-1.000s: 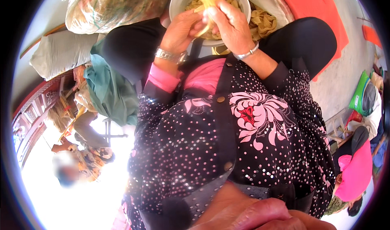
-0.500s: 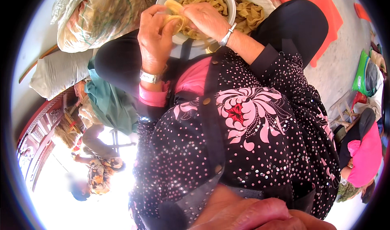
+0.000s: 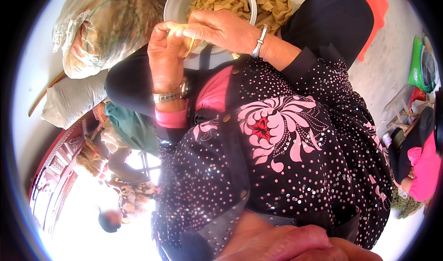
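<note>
A soft, pale yellow strip (image 3: 188, 45) is pinched between both of my hands, with part of it hanging below the fingertips; what it is made of I cannot make out. My left hand (image 3: 165, 60) grips it with thumb and fingers bent. From the right, my right hand (image 3: 226, 29) reaches across, its thumb and fingers closed on the same strip near the left fingertips. Both hands are at the near left rim of a white bowl (image 3: 253, 9). Inside lie many twisted or knotted yellow-brown strips (image 3: 220, 1). My fingers hide much of the held piece.
More loose yellow-brown strips (image 3: 275, 6) lie right of the bowl on pale sheeting. A full translucent sack (image 3: 108, 28) stands at left, above a white sack (image 3: 74, 97). Red sheeting (image 3: 376, 23) is at upper right. Other people sit at lower left (image 3: 134, 198) and right (image 3: 422, 169).
My fingertips have drawn closer together, and the strip that stuck up between them is now mostly covered. The hands sit slightly lower and further left, while the whole view has shifted somewhat.
</note>
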`<state>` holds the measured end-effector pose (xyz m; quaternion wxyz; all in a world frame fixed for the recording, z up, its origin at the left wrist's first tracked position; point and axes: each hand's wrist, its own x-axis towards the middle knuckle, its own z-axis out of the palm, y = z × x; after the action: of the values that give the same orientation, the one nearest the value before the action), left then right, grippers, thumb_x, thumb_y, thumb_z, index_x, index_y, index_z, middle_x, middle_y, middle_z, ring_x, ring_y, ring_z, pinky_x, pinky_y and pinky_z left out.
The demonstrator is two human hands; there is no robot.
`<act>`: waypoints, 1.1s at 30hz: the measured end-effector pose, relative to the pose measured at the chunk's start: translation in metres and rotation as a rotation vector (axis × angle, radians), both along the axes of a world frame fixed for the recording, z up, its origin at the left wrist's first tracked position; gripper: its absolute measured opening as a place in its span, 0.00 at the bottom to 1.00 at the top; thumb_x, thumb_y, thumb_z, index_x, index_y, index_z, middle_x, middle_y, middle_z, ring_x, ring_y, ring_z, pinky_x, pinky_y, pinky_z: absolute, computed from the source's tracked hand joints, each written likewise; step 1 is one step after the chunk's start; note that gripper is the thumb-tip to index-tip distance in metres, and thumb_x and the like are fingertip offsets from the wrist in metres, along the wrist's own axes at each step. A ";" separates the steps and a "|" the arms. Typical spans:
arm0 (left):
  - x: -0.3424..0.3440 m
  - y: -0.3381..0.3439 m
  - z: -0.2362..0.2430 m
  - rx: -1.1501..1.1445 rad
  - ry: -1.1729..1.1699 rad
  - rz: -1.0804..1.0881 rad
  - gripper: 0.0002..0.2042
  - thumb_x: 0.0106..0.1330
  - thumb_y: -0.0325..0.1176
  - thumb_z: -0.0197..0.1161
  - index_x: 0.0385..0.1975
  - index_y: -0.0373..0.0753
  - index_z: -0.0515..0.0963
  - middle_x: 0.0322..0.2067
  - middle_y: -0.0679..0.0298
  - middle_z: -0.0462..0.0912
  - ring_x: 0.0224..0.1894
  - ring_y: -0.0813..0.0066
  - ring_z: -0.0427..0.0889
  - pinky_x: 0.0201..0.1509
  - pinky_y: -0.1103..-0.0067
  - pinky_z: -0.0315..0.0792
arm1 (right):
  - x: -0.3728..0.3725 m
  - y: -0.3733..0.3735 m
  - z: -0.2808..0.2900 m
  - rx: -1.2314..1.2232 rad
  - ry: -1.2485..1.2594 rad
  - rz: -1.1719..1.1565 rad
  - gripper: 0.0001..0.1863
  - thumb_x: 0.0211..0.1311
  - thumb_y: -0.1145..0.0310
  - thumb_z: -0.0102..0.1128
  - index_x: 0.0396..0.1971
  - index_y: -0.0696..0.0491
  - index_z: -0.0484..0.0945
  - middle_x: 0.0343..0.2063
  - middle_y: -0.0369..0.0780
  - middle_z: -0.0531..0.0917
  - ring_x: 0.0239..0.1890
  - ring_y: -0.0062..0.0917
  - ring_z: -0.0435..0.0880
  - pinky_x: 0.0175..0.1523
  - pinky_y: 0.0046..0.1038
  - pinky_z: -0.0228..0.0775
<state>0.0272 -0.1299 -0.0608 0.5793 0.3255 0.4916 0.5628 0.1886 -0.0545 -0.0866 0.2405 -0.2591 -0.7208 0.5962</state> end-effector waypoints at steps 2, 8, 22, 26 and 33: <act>0.005 0.003 0.005 -0.032 -0.128 0.017 0.10 0.65 0.31 0.60 0.42 0.36 0.72 0.30 0.68 0.76 0.29 0.85 0.71 0.36 0.84 0.67 | -0.002 -0.003 -0.010 0.032 0.146 -0.079 0.20 0.67 0.51 0.48 0.38 0.55 0.75 0.20 0.37 0.73 0.23 0.22 0.73 0.31 0.24 0.65; 0.009 0.008 0.004 0.004 -0.017 -0.050 0.16 0.64 0.28 0.60 0.52 0.37 0.72 0.41 0.63 0.77 0.43 0.76 0.77 0.49 0.78 0.73 | 0.009 -0.002 -0.010 -0.215 0.286 -0.041 0.18 0.69 0.55 0.47 0.41 0.54 0.76 0.20 0.31 0.72 0.21 0.14 0.68 0.26 0.17 0.60; 0.018 0.020 0.009 0.031 0.559 -0.344 0.26 0.62 0.33 0.53 0.62 0.34 0.62 0.60 0.54 0.67 0.63 0.66 0.63 0.65 0.75 0.56 | 0.015 -0.002 -0.022 -0.370 0.287 -0.135 0.19 0.69 0.53 0.47 0.31 0.55 0.74 0.15 0.30 0.68 0.14 0.12 0.64 0.18 0.15 0.53; 0.019 0.016 0.001 0.072 0.549 -0.319 0.28 0.63 0.36 0.51 0.63 0.34 0.61 0.60 0.54 0.67 0.63 0.67 0.64 0.66 0.76 0.54 | 0.015 -0.003 -0.018 -0.383 0.280 -0.131 0.20 0.69 0.52 0.46 0.30 0.55 0.74 0.13 0.30 0.67 0.13 0.12 0.64 0.18 0.15 0.53; 0.016 0.012 0.001 0.056 0.543 -0.358 0.29 0.66 0.41 0.49 0.64 0.33 0.59 0.60 0.53 0.67 0.62 0.67 0.65 0.65 0.76 0.56 | 0.014 -0.007 -0.019 -0.472 0.268 -0.113 0.24 0.69 0.48 0.45 0.26 0.55 0.74 0.12 0.31 0.67 0.13 0.13 0.65 0.18 0.17 0.54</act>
<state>0.0429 -0.1174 -0.0597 0.5077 0.5610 0.5472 0.3579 0.2026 -0.0616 -0.1052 0.2995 -0.2667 -0.5081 0.7623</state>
